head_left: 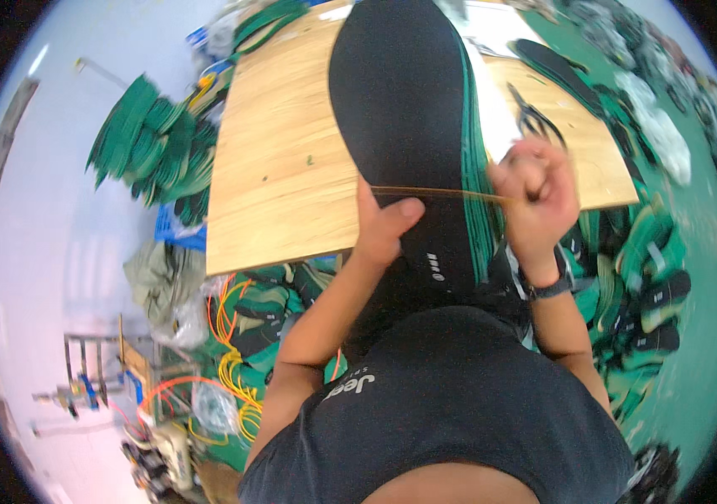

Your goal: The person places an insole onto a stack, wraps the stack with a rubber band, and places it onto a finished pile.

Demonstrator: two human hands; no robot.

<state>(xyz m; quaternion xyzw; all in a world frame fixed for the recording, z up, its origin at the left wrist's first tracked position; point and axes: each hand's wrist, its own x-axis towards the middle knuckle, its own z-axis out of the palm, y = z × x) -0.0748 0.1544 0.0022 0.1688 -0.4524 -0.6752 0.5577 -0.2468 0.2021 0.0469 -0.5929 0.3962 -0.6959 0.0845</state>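
Right grip [541,191] holds thin, taut band [436,192] across curved black insoles [400,92].

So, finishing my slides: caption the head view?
Left hand grasps insole stack, right hand holding thin band taut across it.

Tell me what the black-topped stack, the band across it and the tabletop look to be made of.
The black-topped stack: matte, probably fabric over foam, given its dull, even top and green layered edge.
The band: perhaps rubber, being thin, tan and straight toward the right hand; string is possible.
The tabletop: pale, smooth-looking wood, likely plywood, judging by its streaked grain.
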